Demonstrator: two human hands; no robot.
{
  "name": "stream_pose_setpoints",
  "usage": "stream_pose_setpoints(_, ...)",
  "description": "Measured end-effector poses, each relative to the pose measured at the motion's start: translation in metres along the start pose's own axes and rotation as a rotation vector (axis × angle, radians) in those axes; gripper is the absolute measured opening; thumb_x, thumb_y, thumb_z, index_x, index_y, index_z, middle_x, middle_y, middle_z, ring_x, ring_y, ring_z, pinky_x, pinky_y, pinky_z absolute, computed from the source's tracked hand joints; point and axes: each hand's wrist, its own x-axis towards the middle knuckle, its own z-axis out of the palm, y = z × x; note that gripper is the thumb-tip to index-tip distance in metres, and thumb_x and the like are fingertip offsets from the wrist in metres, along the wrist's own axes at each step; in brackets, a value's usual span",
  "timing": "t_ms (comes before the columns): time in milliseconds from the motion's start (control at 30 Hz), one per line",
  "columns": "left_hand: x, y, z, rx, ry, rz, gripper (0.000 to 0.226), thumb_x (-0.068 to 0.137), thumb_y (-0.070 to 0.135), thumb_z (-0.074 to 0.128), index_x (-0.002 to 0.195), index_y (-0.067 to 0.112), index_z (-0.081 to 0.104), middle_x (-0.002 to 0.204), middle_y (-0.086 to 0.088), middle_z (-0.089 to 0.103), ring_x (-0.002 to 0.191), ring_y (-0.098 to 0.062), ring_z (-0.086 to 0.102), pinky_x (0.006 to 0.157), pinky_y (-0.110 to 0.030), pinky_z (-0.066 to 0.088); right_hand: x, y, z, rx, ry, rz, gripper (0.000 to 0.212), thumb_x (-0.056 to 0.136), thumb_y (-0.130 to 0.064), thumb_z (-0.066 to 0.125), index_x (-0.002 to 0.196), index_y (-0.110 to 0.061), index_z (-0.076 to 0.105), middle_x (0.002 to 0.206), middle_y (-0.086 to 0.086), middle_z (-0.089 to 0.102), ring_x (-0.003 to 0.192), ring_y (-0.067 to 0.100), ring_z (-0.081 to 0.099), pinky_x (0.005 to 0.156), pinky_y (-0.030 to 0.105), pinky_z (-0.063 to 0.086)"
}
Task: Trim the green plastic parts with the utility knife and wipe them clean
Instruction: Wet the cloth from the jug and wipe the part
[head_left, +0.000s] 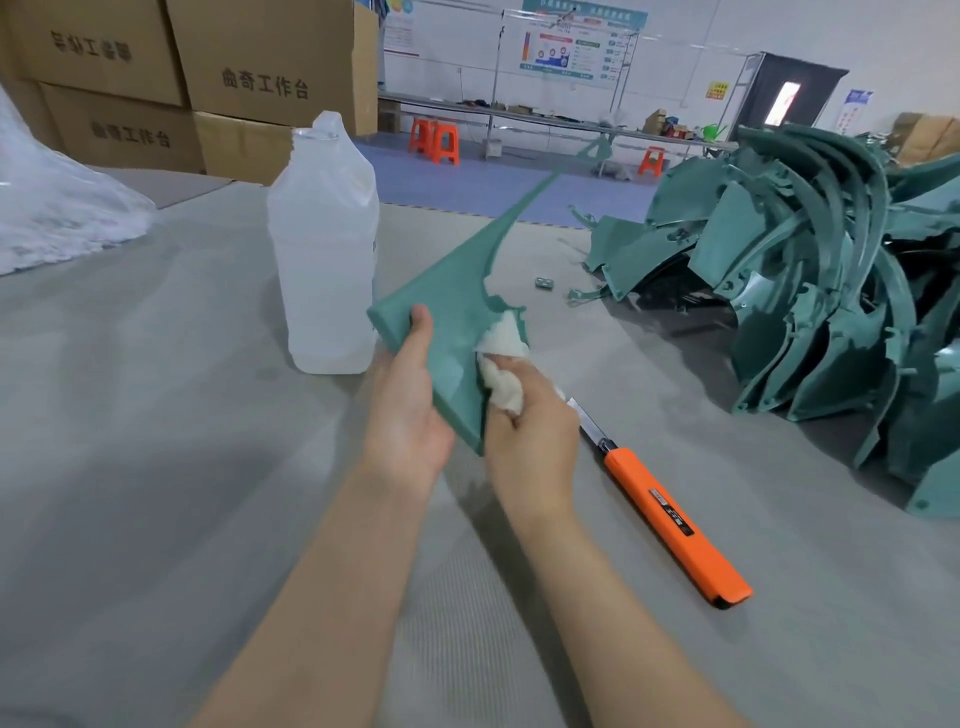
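A long green plastic part (457, 306) with a thin pointed tail is held tilted above the table. My left hand (410, 410) grips its wide near end, thumb on top. My right hand (530, 431) holds a crumpled white cloth (501, 364) and presses it against the part's right edge. An orange utility knife (670, 519) lies on the table just right of my right hand, blade out and pointing toward the hand.
A translucent plastic bottle (324, 249) stands left of the part. A large heap of green parts (800, 291) fills the right side. A small metal piece (544, 283) lies near it. Cardboard boxes (208, 78) and a white bag (52, 208) sit at the back left.
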Motion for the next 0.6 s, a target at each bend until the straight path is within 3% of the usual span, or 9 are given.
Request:
stream_pose_setpoints(67, 0.001, 0.003, -0.004, -0.024, -0.003, -0.008, 0.052, 0.098, 0.045, 0.039, 0.132, 0.008, 0.052, 0.123, -0.013, 0.063, 0.11, -0.029, 0.062, 0.097, -0.043, 0.048, -0.009, -0.007, 0.006, 0.015, -0.075, -0.11, 0.023, 0.094, -0.005, 0.052, 0.102, -0.007, 0.073, 0.107, 0.004, 0.072, 0.105, 0.022, 0.063, 0.094, 0.032, 0.047)
stream_pose_setpoints(133, 0.001, 0.007, -0.01, -0.053, 0.013, -0.063, 0.056, 0.095, 0.052, 0.044, 0.127, 0.008, 0.057, 0.111, -0.01, 0.068, 0.099, -0.026, 0.067, 0.087, -0.038, 0.054, -0.019, -0.012, 0.012, 0.044, -0.202, -0.232, 0.024, 0.091, -0.013, 0.051, 0.097, -0.008, 0.074, 0.106, 0.005, 0.073, 0.104, 0.022, 0.065, 0.093, 0.029, 0.048)
stream_pose_setpoints(200, 0.001, 0.008, -0.012, -0.053, 0.015, -0.064, 0.053, 0.097, 0.05, 0.04, 0.125, 0.008, 0.058, 0.102, -0.01, 0.071, 0.09, -0.025, 0.07, 0.074, -0.034, 0.057, -0.01, -0.007, 0.012, 0.072, -0.2, -0.138, 0.024, 0.091, -0.01, 0.052, 0.099, -0.007, 0.074, 0.108, 0.005, 0.072, 0.104, 0.022, 0.065, 0.091, 0.025, 0.046)
stream_pose_setpoints(267, 0.001, 0.005, -0.01, -0.023, 0.012, -0.038, 0.051, 0.099, 0.045, 0.035, 0.127, 0.008, 0.055, 0.111, -0.012, 0.069, 0.097, -0.025, 0.069, 0.076, -0.034, 0.057, -0.001, 0.002, 0.004, 0.091, -0.119, 0.0, 0.025, 0.093, -0.002, 0.052, 0.105, -0.008, 0.073, 0.11, 0.003, 0.072, 0.107, 0.022, 0.063, 0.093, 0.023, 0.044)
stream_pose_setpoints(400, -0.001, 0.007, -0.012, -0.063, 0.012, -0.062, 0.055, 0.094, 0.051, 0.045, 0.123, 0.007, 0.06, 0.112, -0.01, 0.069, 0.098, -0.025, 0.068, 0.079, -0.036, 0.057, -0.016, -0.009, 0.011, 0.12, -0.201, -0.199, 0.026, 0.088, -0.016, 0.051, 0.096, -0.011, 0.076, 0.104, 0.0, 0.074, 0.102, 0.016, 0.066, 0.091, 0.029, 0.05)
stream_pose_setpoints(433, -0.002, 0.008, -0.013, -0.072, 0.016, -0.064, 0.056, 0.094, 0.051, 0.045, 0.124, 0.007, 0.059, 0.115, -0.011, 0.067, 0.1, -0.026, 0.067, 0.083, -0.037, 0.056, -0.016, -0.006, 0.012, 0.121, -0.204, -0.175, 0.027, 0.087, -0.016, 0.051, 0.096, -0.012, 0.076, 0.104, 0.0, 0.074, 0.101, 0.017, 0.066, 0.089, 0.029, 0.05)
stream_pose_setpoints(500, 0.0, 0.008, -0.012, -0.08, 0.038, -0.005, 0.051, 0.098, 0.045, 0.039, 0.13, 0.009, 0.054, 0.123, -0.012, 0.064, 0.108, -0.027, 0.064, 0.09, -0.04, 0.053, 0.0, 0.011, 0.009, 0.033, -0.14, 0.049, 0.025, 0.089, -0.009, 0.05, 0.093, -0.016, 0.074, 0.092, -0.004, 0.072, 0.095, 0.022, 0.062, 0.08, 0.029, 0.048)
stream_pose_setpoints(567, 0.0, 0.008, -0.006, -0.112, 0.073, 0.084, 0.042, 0.1, 0.04, 0.039, 0.129, 0.014, 0.055, 0.118, -0.007, 0.067, 0.104, -0.023, 0.066, 0.083, -0.038, 0.056, 0.013, 0.027, -0.002, -0.042, -0.06, 0.374, 0.025, 0.089, -0.004, 0.048, 0.074, -0.018, 0.062, 0.069, -0.004, 0.057, 0.079, 0.024, 0.05, 0.062, 0.028, 0.039)
stream_pose_setpoints(600, 0.001, 0.008, -0.002, -0.113, 0.085, 0.134, 0.036, 0.1, 0.038, 0.041, 0.125, 0.017, 0.056, 0.114, -0.004, 0.069, 0.101, -0.019, 0.068, 0.078, -0.035, 0.058, 0.017, 0.031, -0.008, 0.056, -0.004, 0.52, 0.025, 0.088, -0.003, 0.048, 0.068, -0.017, 0.058, 0.064, -0.003, 0.052, 0.074, 0.023, 0.048, 0.059, 0.028, 0.037)
